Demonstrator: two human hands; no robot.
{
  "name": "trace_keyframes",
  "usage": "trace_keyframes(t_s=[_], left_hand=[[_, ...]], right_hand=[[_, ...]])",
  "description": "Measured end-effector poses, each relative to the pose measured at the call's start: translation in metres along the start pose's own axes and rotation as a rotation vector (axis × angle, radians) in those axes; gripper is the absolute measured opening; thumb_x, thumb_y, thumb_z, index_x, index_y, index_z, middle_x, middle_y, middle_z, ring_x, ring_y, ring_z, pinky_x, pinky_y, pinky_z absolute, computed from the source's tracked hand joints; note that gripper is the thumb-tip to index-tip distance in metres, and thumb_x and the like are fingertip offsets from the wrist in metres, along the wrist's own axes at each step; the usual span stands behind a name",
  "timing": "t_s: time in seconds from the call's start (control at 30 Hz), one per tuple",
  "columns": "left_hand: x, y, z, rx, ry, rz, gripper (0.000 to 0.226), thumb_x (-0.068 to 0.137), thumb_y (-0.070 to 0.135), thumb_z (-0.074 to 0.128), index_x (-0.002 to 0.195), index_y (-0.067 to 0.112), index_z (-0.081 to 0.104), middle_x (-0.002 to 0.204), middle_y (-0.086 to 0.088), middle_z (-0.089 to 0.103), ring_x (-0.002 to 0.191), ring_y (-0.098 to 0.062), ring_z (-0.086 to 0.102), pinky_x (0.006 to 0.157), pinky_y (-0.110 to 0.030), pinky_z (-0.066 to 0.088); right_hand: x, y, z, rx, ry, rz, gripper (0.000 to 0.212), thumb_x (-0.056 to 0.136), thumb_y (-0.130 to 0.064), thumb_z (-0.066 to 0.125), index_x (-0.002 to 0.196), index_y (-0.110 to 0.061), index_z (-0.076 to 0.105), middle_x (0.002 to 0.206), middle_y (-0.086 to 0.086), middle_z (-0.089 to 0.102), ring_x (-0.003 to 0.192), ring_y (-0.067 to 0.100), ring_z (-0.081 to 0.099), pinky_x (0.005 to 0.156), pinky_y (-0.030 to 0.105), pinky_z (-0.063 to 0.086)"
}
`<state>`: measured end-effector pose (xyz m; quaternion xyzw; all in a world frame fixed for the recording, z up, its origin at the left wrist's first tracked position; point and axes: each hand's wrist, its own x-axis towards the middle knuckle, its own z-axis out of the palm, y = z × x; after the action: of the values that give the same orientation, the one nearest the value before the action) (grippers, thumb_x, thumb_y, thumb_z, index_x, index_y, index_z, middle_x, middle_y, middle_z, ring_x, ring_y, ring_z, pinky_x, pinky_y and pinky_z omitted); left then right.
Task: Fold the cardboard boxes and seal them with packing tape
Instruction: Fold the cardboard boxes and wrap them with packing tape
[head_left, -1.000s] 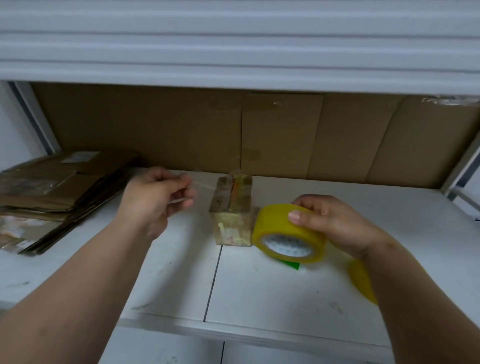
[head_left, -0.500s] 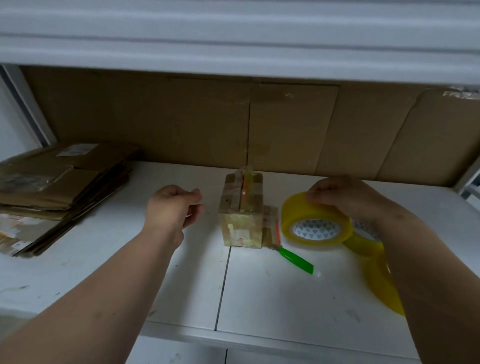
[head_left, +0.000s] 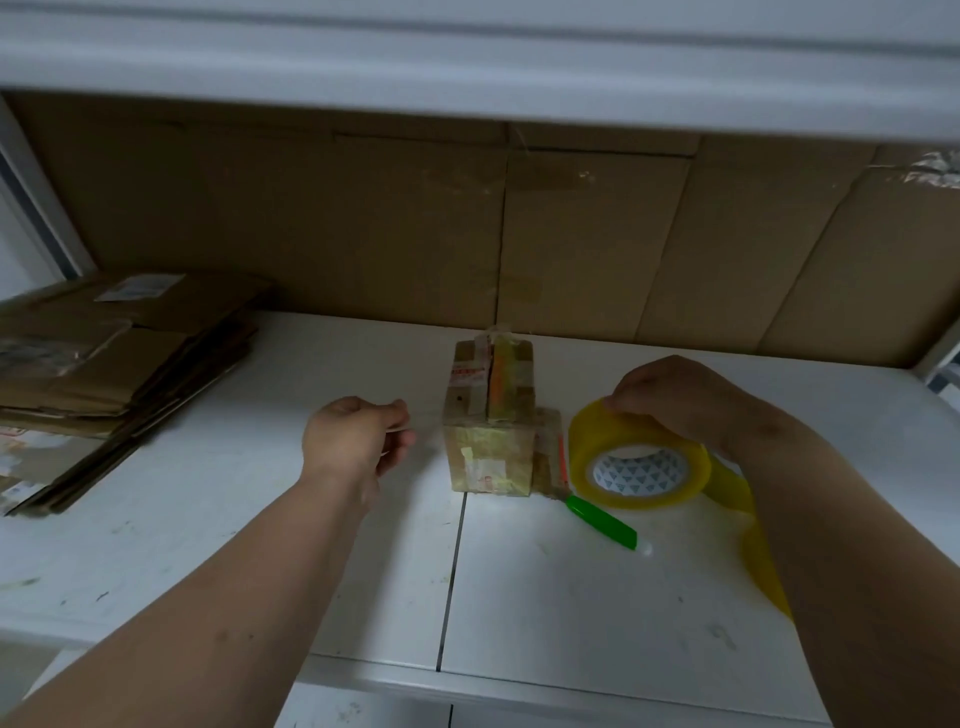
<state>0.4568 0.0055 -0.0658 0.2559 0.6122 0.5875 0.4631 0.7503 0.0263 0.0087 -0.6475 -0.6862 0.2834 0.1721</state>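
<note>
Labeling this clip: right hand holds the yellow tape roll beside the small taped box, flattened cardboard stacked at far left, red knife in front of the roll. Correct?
One error: the knife is green, not red, as the head view shows. The rest stands: the right hand holds the yellow tape roll beside the small taped box, and the flattened cardboard is stacked at far left.

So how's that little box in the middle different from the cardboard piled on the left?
The box is folded up into a small block, standing on the table; the pile is cardboard lying flat in layers. The box is wrapped in tape strips; the pile shows mostly bare card with a few labels. The box is much smaller than the pile. Both are brown cardboard.
</note>
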Motion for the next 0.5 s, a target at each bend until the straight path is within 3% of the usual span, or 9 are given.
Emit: trace_keyframes(t_s=[0.13, 0.27, 0.37, 0.5], left_hand=[[0.003, -0.013, 0.001, 0.059, -0.013, -0.041, 0.013, 0.085, 0.008, 0.074, 0.082, 0.003, 0.062, 0.074, -0.013, 0.070, 0.054, -0.018, 0.066, 0.056, -0.028, 0.053], [0.002, -0.023, 0.006, 0.169, -0.042, -0.042, 0.023, 0.083, 0.015, 0.079, 0.075, 0.005, 0.060, 0.077, -0.015, 0.072, 0.051, -0.018, 0.065, 0.059, -0.030, 0.057], [-0.002, -0.025, 0.012, 0.303, -0.081, -0.042, 0.027, 0.081, 0.024, 0.081, 0.074, 0.005, 0.063, 0.077, -0.018, 0.072, 0.060, -0.024, 0.064, 0.072, -0.040, 0.059], [-0.003, -0.018, 0.022, 0.500, -0.154, 0.026, 0.029, 0.085, 0.032, 0.076, 0.079, 0.009, 0.060, 0.071, -0.013, 0.064, 0.061, -0.024, 0.057, 0.058, -0.030, 0.049]], right_hand=[[0.009, 0.006, 0.012, -0.164, -0.052, 0.019, 0.022, 0.089, -0.043, 0.064, 0.091, -0.023, 0.073, 0.091, -0.005, 0.064, 0.079, 0.005, 0.056, 0.066, 0.023, 0.045], [0.011, 0.006, 0.023, -0.340, -0.082, 0.042, 0.019, 0.088, -0.052, 0.058, 0.093, -0.036, 0.064, 0.103, -0.006, 0.059, 0.100, 0.018, 0.057, 0.094, 0.041, 0.048], [0.008, -0.003, 0.028, -0.489, -0.074, 0.016, 0.025, 0.087, -0.056, 0.053, 0.099, -0.036, 0.063, 0.092, -0.012, 0.054, 0.094, 0.015, 0.051, 0.091, 0.038, 0.041], [0.007, -0.021, 0.041, -0.607, -0.087, -0.037, 0.034, 0.087, -0.058, 0.050, 0.104, -0.034, 0.065, 0.100, -0.007, 0.063, 0.093, 0.015, 0.056, 0.089, 0.039, 0.035]])
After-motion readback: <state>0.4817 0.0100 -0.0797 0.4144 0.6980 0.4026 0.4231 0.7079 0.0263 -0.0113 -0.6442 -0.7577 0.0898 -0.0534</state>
